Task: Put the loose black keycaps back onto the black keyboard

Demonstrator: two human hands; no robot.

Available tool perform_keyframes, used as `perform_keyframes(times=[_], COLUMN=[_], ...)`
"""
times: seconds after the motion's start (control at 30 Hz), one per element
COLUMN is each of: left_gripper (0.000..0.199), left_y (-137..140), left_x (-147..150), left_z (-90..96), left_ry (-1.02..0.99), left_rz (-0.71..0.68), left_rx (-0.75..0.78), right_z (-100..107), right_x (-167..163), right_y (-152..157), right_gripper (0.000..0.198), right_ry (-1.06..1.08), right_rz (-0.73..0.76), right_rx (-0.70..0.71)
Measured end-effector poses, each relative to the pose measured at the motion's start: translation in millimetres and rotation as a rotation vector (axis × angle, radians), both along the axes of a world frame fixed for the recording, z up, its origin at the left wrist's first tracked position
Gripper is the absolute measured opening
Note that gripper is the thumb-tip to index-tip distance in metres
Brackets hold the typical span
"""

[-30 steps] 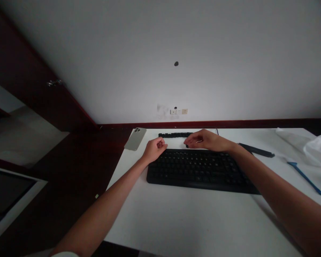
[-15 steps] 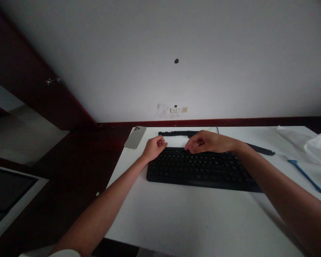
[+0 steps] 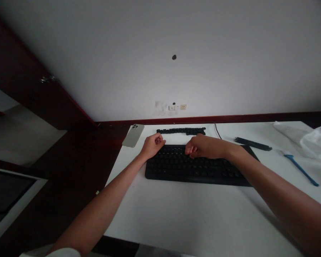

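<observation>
A black keyboard lies on the white table, its right part beneath my right forearm. My left hand rests at its upper left corner, fingers curled into a loose fist with no object visible in them. Over the keyboard's upper middle, my right hand bends down with fingertips drawn together at the keys. Whatever those fingers may hold is hidden. Behind the keyboard runs a line of loose black keycaps, with a shorter second row at its right end.
A phone lies at the table's back left corner. To the right are a black strip, a blue tool with a thin handle and a crumpled white plastic bag. A thin cable crosses the back edge near the wall.
My right hand has dropped lower onto the keys, and its fingers have closed in. The left hand keeps its place at the keyboard's corner. The view has shifted slightly.
</observation>
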State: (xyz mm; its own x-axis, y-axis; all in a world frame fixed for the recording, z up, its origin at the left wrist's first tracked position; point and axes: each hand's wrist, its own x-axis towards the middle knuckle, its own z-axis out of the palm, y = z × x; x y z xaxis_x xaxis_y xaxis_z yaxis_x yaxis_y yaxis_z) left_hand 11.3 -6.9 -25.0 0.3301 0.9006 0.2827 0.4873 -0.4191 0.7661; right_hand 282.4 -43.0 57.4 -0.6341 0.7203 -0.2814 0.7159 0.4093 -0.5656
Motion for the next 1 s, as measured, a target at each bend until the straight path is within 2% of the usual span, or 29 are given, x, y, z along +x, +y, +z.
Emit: perform_keyframes(times=[0.3, 0.5, 0.73, 0.83, 1.0], left_gripper=[0.021, 0.022, 0.021, 0.022, 0.023], left_y=[-1.5, -1.3, -2.0, -2.8, -2.0], left_x=[1.5, 1.5, 2.0, 2.1, 0.5], left_z=[3.4, 3.8, 4.1, 4.8, 2.5], left_ry=[0.002, 0.009, 0.005, 0.000, -0.005], left_rz=[0.006, 0.008, 0.011, 0.007, -0.004], left_rx=[-0.014, -0.012, -0.009, -0.010, -0.010], right_z=[-12.2, -7.9, -9.3, -12.9, -12.7], right_x=[-4.5, -14.5, -11.4, -8.3, -7.4], right_y=[-5.1, -14.5, -10.9, -4.8, 0.3], right_gripper=[0.021, 0.024, 0.022, 0.014, 0.012], right_ry=[-0.049, -0.142, -0.022, -0.021, -0.026], right_rz=[-0.005, -0.042, -0.096, -0.131, -0.147], right_rx=[0.145, 0.265, 0.120, 0.060, 0.005])
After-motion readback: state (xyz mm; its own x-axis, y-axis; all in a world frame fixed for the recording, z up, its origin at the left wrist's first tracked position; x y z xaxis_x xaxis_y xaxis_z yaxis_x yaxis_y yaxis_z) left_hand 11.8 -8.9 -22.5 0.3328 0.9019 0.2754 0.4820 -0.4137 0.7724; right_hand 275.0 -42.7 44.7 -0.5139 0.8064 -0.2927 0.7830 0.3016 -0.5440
